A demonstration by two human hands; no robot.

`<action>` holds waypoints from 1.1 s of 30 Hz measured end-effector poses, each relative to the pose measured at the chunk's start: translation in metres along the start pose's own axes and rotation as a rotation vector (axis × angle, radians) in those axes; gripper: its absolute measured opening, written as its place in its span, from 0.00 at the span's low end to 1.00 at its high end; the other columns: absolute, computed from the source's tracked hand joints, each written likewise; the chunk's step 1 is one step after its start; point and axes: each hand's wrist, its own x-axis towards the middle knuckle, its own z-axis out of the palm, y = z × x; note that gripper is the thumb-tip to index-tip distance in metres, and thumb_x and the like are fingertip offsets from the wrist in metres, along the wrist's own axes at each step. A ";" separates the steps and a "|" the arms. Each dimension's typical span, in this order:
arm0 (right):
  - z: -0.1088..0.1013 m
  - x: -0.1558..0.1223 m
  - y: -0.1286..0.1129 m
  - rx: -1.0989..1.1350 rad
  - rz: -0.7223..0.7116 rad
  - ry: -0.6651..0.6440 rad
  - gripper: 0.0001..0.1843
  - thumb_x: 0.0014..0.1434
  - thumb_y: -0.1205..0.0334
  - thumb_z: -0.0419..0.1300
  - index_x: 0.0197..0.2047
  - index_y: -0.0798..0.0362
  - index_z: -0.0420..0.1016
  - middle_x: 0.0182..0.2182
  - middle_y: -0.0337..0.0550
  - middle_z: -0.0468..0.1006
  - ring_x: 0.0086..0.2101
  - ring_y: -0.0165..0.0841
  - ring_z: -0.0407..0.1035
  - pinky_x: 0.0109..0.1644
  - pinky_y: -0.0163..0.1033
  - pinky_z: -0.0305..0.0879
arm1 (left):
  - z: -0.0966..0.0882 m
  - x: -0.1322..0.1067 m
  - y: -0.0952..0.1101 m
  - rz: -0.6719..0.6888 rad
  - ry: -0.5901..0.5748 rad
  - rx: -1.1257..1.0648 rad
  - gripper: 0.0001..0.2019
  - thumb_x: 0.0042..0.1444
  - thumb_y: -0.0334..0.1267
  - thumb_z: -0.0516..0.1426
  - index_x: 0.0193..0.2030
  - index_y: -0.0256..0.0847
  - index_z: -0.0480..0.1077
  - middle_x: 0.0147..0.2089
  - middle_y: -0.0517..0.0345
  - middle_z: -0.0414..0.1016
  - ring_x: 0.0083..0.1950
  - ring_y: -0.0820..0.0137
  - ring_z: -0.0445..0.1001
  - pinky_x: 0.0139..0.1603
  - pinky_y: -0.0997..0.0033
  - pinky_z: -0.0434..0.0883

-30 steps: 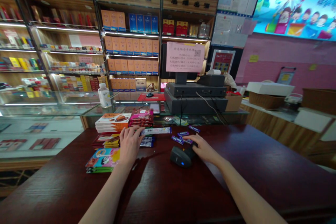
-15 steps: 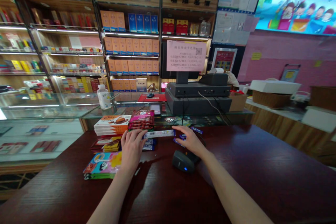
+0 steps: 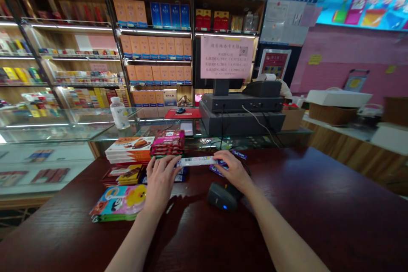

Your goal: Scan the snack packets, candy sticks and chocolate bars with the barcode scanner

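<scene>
A slim white-and-blue candy stick pack (image 3: 197, 161) is held level above the counter, its printed side facing me. My left hand (image 3: 162, 180) pinches its left end between thumb and fingers. The right end is gripped by my right hand (image 3: 233, 171). Below and behind the pack, similar blue candy packs (image 3: 180, 177) lie by my left hand, and a few more blue-purple packs (image 3: 217, 171) lie under and beyond my right hand. A dark barcode scanner (image 3: 222, 197) with a lit blue light rests on the counter just below my right hand.
Left of my hands sit stacked white-and-orange boxes (image 3: 130, 149), magenta snack bags (image 3: 168, 142), red and yellow chocolate packs (image 3: 123, 175) and colourful cartoon packets (image 3: 118, 202). A cash register (image 3: 242, 112) stands behind on the glass case, with a bottle (image 3: 119, 113) at left.
My right hand's fingers have closed on the right end of the candy pack. The pack has tilted slightly in my hands, and my view has shifted a little.
</scene>
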 end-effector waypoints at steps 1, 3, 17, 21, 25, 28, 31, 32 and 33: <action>0.000 0.000 -0.001 0.010 0.002 0.011 0.09 0.66 0.62 0.57 0.48 0.48 0.75 0.47 0.48 0.77 0.50 0.41 0.71 0.57 0.49 0.67 | 0.000 0.000 0.001 -0.002 -0.001 -0.005 0.16 0.66 0.44 0.53 0.58 0.50 0.71 0.52 0.54 0.78 0.53 0.62 0.74 0.67 0.51 0.55; 0.000 0.000 -0.004 0.032 0.017 0.030 0.08 0.67 0.61 0.56 0.47 0.48 0.75 0.46 0.47 0.78 0.49 0.40 0.72 0.56 0.48 0.68 | -0.001 0.001 0.002 -0.004 -0.010 -0.020 0.15 0.67 0.44 0.52 0.57 0.50 0.72 0.50 0.55 0.79 0.51 0.64 0.75 0.68 0.52 0.54; 0.014 0.002 -0.007 0.268 0.369 0.058 0.13 0.61 0.55 0.60 0.48 0.49 0.76 0.29 0.35 0.71 0.29 0.32 0.68 0.34 0.36 0.65 | 0.000 -0.002 0.000 -0.150 -0.006 -0.229 0.17 0.68 0.43 0.50 0.61 0.46 0.67 0.54 0.50 0.76 0.54 0.63 0.73 0.59 0.58 0.66; 0.013 0.001 -0.002 0.288 0.386 0.054 0.12 0.61 0.54 0.60 0.46 0.48 0.75 0.27 0.34 0.68 0.28 0.32 0.66 0.33 0.35 0.63 | 0.003 -0.005 -0.003 -0.096 -0.056 -0.191 0.22 0.64 0.44 0.56 0.64 0.48 0.64 0.55 0.50 0.74 0.55 0.61 0.72 0.62 0.56 0.64; 0.011 0.002 -0.004 0.289 0.379 0.049 0.10 0.61 0.54 0.59 0.43 0.49 0.76 0.26 0.34 0.66 0.27 0.31 0.64 0.31 0.34 0.61 | 0.003 -0.007 -0.004 -0.049 -0.080 -0.083 0.21 0.62 0.42 0.58 0.62 0.52 0.67 0.51 0.53 0.75 0.55 0.62 0.73 0.67 0.51 0.57; 0.011 0.003 -0.006 0.318 0.391 0.042 0.10 0.61 0.54 0.59 0.42 0.49 0.76 0.26 0.34 0.67 0.27 0.31 0.63 0.31 0.35 0.60 | 0.001 -0.006 -0.004 -0.055 -0.079 -0.043 0.17 0.63 0.42 0.57 0.59 0.52 0.71 0.49 0.54 0.75 0.53 0.62 0.73 0.68 0.49 0.55; 0.015 0.002 -0.007 0.381 0.409 0.025 0.12 0.59 0.54 0.60 0.44 0.50 0.76 0.28 0.35 0.70 0.28 0.32 0.66 0.33 0.36 0.62 | -0.002 -0.004 -0.007 -0.061 -0.076 -0.017 0.16 0.64 0.42 0.57 0.57 0.52 0.72 0.49 0.55 0.76 0.53 0.62 0.73 0.68 0.48 0.54; 0.016 0.002 -0.008 0.397 0.412 0.012 0.14 0.58 0.54 0.61 0.46 0.51 0.76 0.29 0.36 0.72 0.30 0.32 0.67 0.35 0.36 0.63 | -0.003 -0.004 -0.008 -0.065 -0.074 -0.007 0.16 0.63 0.42 0.57 0.57 0.52 0.72 0.49 0.54 0.76 0.53 0.62 0.73 0.68 0.48 0.54; 0.017 0.003 -0.009 0.402 0.412 -0.005 0.16 0.57 0.55 0.62 0.47 0.51 0.76 0.30 0.36 0.73 0.31 0.32 0.68 0.36 0.36 0.64 | -0.004 -0.003 -0.010 -0.070 -0.077 0.003 0.16 0.63 0.42 0.57 0.57 0.52 0.72 0.50 0.54 0.76 0.53 0.61 0.73 0.68 0.48 0.54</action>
